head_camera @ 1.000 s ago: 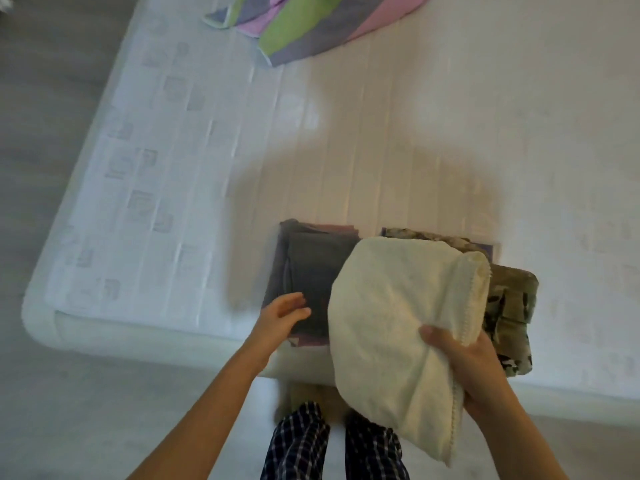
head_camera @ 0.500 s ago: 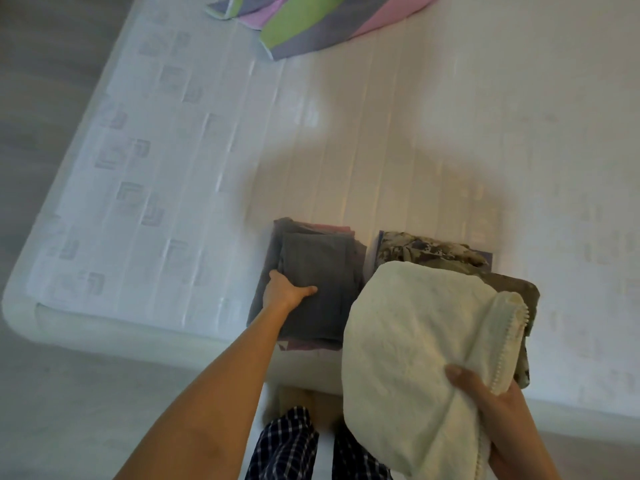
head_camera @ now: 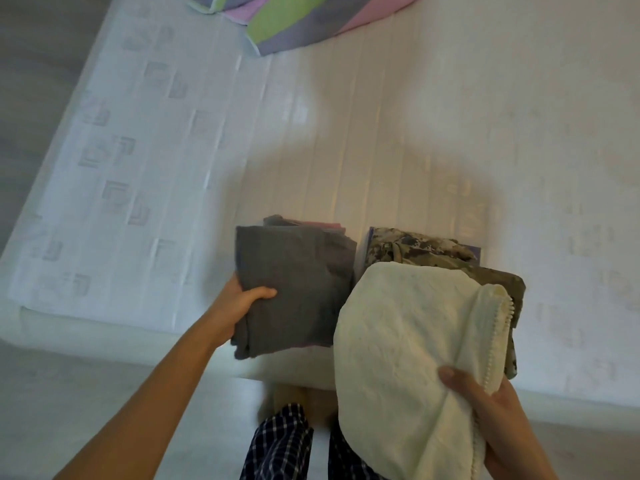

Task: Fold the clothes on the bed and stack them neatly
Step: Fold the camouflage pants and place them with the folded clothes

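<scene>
I see the left hand (head_camera: 242, 303) at the bed's (head_camera: 156, 202) near edge, grasping the folded grey garment (head_camera: 298, 282), thumb on top, fingers hidden beneath. That piece lies on a pink layer (head_camera: 323, 225). Far behind, a striped sheet (head_camera: 294, 26) lies on the bed. Just beside the grey stack sits a folded camouflage garment (head_camera: 415, 244). Partly covering it, a cream fleece towel (head_camera: 405, 341) hangs from the right hand (head_camera: 491, 420), fingers clenched on it.
</scene>
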Tool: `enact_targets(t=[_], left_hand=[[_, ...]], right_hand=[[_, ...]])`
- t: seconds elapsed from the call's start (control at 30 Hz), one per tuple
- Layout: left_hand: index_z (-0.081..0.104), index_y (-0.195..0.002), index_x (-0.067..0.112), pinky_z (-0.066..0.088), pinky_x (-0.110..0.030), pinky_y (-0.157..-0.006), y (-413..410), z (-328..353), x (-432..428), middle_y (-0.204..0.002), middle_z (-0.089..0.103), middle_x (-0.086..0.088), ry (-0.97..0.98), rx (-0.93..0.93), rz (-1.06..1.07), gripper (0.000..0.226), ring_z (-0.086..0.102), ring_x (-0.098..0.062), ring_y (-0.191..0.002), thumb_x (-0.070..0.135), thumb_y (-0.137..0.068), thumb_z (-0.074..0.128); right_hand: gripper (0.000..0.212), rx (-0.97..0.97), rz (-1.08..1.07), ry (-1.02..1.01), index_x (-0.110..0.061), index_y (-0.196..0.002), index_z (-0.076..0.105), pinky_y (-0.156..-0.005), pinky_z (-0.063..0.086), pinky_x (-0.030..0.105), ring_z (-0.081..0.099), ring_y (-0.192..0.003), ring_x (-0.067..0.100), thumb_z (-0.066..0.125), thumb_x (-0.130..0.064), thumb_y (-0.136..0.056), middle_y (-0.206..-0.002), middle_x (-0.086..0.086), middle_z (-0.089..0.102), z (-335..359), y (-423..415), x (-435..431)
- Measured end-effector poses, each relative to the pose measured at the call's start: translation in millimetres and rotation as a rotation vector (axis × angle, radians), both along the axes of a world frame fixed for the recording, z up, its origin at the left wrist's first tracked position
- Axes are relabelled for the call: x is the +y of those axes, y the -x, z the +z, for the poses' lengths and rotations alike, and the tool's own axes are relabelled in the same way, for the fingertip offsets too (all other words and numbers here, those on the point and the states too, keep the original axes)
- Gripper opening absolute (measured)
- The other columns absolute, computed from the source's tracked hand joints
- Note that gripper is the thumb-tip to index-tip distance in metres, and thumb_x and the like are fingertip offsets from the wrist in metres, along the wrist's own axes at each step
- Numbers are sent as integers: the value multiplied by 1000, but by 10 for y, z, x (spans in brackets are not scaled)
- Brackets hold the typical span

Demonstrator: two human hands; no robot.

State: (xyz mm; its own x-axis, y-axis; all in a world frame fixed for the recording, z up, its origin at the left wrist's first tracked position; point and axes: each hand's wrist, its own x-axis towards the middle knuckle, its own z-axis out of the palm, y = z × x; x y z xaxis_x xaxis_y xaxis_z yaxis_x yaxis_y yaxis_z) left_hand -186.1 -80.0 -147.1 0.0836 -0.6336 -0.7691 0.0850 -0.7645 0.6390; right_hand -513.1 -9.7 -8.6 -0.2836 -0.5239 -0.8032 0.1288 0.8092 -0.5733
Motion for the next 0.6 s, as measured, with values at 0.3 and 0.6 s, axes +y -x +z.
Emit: enact_targets(t=[0.3,0.6], left_hand=[[64,-102,19,50,-31,-75,-1252,461,807,-94,73,2,40,-237,220,38,68,-16,-90,1,-70,75],[62,-94,1,52,-16,-44,-1662,288,1034,-68,71,-4,-57,-384,254,22,68,-18,-61,-2,-74,70]], right_hand=[[80,-204,209,69,-29,-117,55,-78,57,46,69,-94,24,89,-30,-44,-105,-2,71,-166,-753,-487],[81,-20,347,74,-18,-145,27,-105,40,44,44,-128,26,73,-9,-78,-138,3,45,-1710,-1166,-1008]])
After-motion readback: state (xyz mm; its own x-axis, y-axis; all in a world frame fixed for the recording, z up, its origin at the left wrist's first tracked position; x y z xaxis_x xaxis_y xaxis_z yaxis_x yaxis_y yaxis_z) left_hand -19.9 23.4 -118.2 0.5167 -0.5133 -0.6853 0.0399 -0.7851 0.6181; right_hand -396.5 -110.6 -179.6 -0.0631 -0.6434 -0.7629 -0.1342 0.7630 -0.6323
